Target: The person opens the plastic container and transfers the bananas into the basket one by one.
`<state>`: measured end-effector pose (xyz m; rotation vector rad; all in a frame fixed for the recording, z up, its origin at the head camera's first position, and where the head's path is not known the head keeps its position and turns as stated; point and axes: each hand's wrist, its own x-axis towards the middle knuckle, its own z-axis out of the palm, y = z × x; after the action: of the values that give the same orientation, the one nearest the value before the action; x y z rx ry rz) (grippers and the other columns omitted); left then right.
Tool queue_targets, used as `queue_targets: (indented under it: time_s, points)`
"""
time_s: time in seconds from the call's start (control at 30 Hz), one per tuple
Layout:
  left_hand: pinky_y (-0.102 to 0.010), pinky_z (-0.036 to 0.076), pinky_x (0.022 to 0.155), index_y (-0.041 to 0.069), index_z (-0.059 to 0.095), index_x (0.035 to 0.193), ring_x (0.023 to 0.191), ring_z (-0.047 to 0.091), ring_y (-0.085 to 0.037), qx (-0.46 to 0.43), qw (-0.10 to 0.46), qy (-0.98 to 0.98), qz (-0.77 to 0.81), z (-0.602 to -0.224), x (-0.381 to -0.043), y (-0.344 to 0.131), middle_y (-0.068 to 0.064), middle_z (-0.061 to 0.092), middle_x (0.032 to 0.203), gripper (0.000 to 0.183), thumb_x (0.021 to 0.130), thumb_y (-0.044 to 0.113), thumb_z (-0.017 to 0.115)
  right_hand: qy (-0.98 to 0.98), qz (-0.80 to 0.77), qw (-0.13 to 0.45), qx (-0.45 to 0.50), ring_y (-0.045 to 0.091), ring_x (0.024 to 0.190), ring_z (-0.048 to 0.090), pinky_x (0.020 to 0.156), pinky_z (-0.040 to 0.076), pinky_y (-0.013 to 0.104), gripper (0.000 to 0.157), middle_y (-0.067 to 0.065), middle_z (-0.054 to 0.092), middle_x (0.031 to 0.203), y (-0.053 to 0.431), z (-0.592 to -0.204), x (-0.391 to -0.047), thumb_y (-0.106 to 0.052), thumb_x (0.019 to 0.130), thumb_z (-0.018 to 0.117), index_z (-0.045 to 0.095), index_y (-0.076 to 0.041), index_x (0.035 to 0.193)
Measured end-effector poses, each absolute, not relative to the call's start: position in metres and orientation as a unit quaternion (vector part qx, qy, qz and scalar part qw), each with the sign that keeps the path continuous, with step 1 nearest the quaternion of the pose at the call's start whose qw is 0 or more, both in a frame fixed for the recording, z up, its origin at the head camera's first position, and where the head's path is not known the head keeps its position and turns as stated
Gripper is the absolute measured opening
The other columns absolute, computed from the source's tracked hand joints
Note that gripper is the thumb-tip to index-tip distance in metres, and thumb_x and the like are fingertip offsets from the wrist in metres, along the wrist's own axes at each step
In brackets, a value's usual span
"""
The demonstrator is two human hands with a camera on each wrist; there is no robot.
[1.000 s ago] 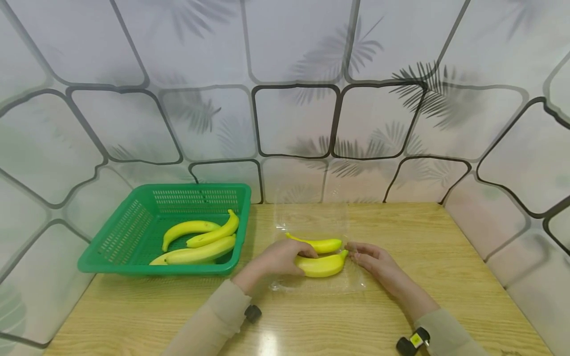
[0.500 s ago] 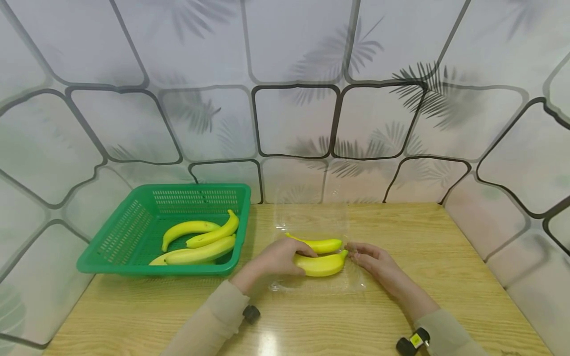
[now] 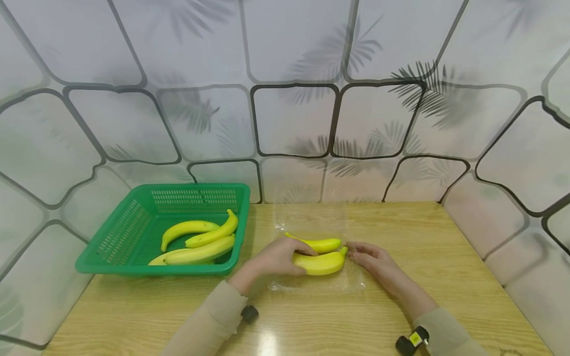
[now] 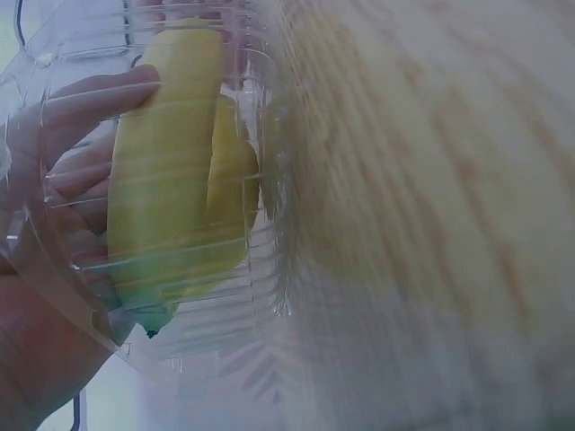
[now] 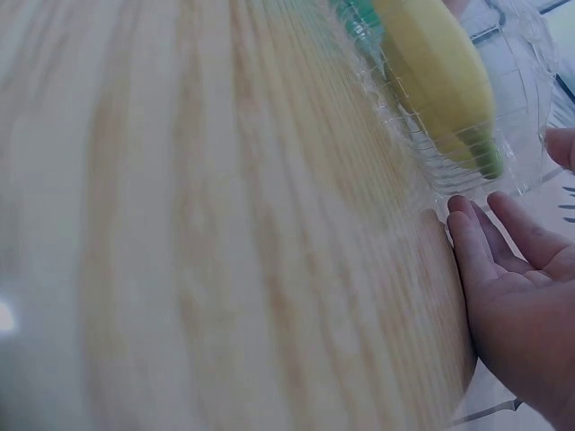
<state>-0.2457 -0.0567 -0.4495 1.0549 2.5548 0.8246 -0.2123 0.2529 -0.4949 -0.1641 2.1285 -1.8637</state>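
Two yellow bananas lie side by side in a clear plastic clamshell box [image 3: 352, 286], whose lid [image 3: 307, 215] stands raised at the back. My left hand [image 3: 278, 258] reaches over the box's left side and grips the left end of the front banana [image 3: 326, 264]. The rear banana [image 3: 327, 244] lies just beyond it. Through the clear wall, the left wrist view shows fingers around a banana [image 4: 166, 171]. At the box's right end is my right hand [image 3: 375, 260], its fingers extended with the tips right at the plastic wall. In the right wrist view these fingers [image 5: 476, 238] hold nothing.
To the left, a green plastic basket [image 3: 242, 242] holds several bananas [image 3: 200, 251]. Both stand on a wood-grain table [image 3: 409, 222]. A patterned backdrop [image 3: 294, 121] rises behind and along the sides.
The front banana has shifted very slightly upward in the head view, with my left hand on it. My right hand keeps its place at the box's end.
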Motion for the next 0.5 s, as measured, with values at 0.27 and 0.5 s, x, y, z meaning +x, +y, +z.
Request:
queue_targets:
  time_s: [0.27, 0.5]
  points:
    - [-0.034, 0.057, 0.109, 0.013, 0.077, 0.130, 0.125, 0.069, -0.020, 0.358, 0.125, 0.877, 0.294, -0.446, -0.244, -0.058, -0.003, 0.076, 0.133, 0.044, 0.087, 0.014, 0.086, 0.738, -0.655, 0.149, -0.067, -0.012, 0.120, 0.062, 0.103, 0.047, 0.006, 0.060, 0.034, 0.039, 0.164, 0.253, -0.496, -0.211, -0.018, 0.110, 0.056, 0.036, 0.014, 0.157]
    - [-0.035, 0.058, 0.108, 0.013, 0.076, 0.132, 0.125, 0.070, -0.022, 0.371, 0.102, 0.875, 0.294, -0.439, -0.242, -0.064, -0.005, 0.076, 0.133, 0.044, 0.089, 0.013, 0.085, 0.734, -0.659, 0.147, -0.075, -0.011, 0.121, 0.062, 0.104, 0.049, 0.008, 0.059, 0.036, 0.039, 0.162, 0.253, -0.496, -0.212, -0.015, 0.110, 0.055, 0.035, 0.017, 0.156]
